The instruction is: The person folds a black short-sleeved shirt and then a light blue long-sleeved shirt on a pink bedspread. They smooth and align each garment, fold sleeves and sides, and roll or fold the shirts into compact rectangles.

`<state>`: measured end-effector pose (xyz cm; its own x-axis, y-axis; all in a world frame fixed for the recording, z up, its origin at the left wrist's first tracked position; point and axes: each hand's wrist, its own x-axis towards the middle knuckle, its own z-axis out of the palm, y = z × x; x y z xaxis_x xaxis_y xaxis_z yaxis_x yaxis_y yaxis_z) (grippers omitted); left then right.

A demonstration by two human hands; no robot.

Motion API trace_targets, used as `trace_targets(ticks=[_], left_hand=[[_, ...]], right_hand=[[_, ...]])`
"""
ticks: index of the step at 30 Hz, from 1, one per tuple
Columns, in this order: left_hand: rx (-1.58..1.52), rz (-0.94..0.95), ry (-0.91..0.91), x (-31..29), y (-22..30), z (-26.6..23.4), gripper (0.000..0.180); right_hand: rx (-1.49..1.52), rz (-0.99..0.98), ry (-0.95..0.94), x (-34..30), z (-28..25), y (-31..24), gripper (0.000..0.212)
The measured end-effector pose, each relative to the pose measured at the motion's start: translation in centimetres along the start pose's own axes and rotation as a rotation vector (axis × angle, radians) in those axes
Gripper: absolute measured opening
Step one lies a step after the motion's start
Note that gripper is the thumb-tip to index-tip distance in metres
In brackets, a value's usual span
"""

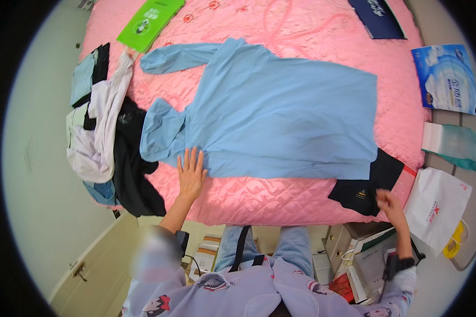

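Note:
A light blue long-sleeved garment [285, 111] lies spread on its side across a pink quilted bedspread [238, 203]. One sleeve stretches out to the left; the other is bunched near the collar end. My left hand [191, 177] rests flat on the garment's near left edge, fingers spread. Beyond the garment's lower right corner, my right hand [390, 205] hovers by a folded black cloth [365, 187] with a small gold mark. Its fingers are loosely bent and slightly blurred, with nothing visible in them. Part of the black cloth is under the blue garment.
On the left lies a pile of white and black clothes [103, 127]. A green packet [149, 24] and a dark blue packet [378, 18] lie at the far side. Along the right are a blue-white package [446, 78] and a white bag [436, 208]. Boxes [362, 264] stand below the bed's edge.

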<state>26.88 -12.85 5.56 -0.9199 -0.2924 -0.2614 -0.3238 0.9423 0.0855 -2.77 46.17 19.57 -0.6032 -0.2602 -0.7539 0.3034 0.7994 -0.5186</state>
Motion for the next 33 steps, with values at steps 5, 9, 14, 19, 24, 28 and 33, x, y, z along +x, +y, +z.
trace_targets(ticks=[5,9,14,19,24,28,33], left_hand=[[-0.114,0.006,0.038,3.7,-0.3,-1.9,0.065],[-0.226,-0.002,0.148,9.3,-1.0,-2.6,0.060],[-0.566,-0.172,0.374,22.1,-3.8,-1.9,0.051],[-0.904,-0.350,0.222,32.7,-10.3,0.3,0.069],[-1.098,-0.357,0.137,37.8,-14.8,5.8,0.086],[-0.943,-0.291,0.283,37.6,-14.6,7.3,0.085],[-0.763,-0.428,0.177,37.3,-13.0,5.1,0.084]], right_hand=[[-0.056,0.570,-0.359,-13.5,-9.0,-6.5,0.024],[-0.282,0.421,-0.088,-5.8,-19.7,-11.6,0.019],[-0.055,-0.191,0.504,17.3,-16.3,-12.7,0.034],[-0.240,-0.474,0.339,28.3,-3.9,-11.3,0.057],[-0.320,-0.419,0.500,31.3,-1.3,-13.5,0.079],[-0.327,-0.432,0.486,33.0,-1.8,-15.6,0.086],[-0.302,-0.371,0.405,34.1,-1.1,-15.6,0.086]])
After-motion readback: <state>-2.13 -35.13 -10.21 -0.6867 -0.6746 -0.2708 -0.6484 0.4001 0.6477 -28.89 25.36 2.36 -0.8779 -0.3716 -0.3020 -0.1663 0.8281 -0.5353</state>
